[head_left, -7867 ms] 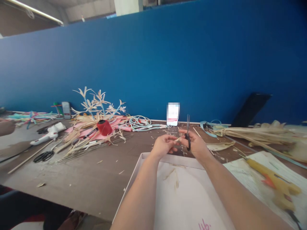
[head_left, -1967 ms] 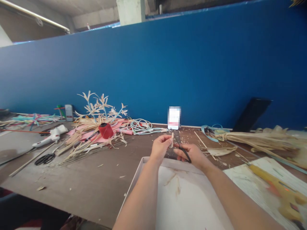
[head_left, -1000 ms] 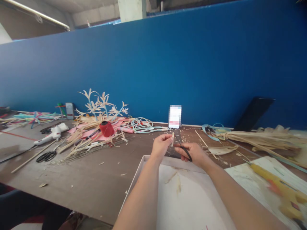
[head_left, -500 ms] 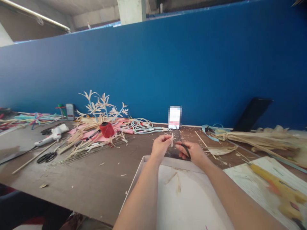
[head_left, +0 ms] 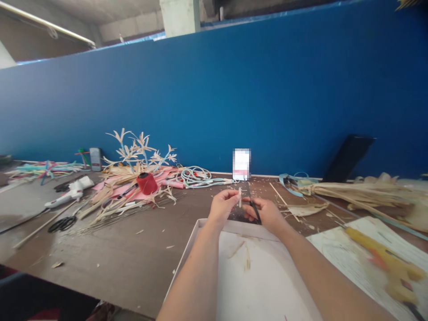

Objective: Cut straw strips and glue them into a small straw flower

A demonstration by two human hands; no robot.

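Note:
My left hand (head_left: 222, 206) is closed in a pinch on a small pale straw strip (head_left: 240, 197) that stands upright between the fingers. My right hand (head_left: 266, 214) is closed on black scissors (head_left: 254, 209), whose blades point toward the strip. Both hands hover just beyond the far rim of a shallow white box (head_left: 200, 228) on the brown table (head_left: 110, 249). A few straw scraps (head_left: 246, 258) lie inside the box.
A red thread spool (head_left: 146, 183), straw flowers (head_left: 140, 149) and a pile of straw lie to the left, with a white glue gun (head_left: 68, 191) and another pair of black scissors (head_left: 61, 223). A yellow glue gun (head_left: 384, 263) lies right. Dried leaves (head_left: 361, 191) and a blue partition stand behind.
The hands stay close together at the box's far rim. The scissors have dropped from upright to pointing at the strip, and the view has shifted slightly.

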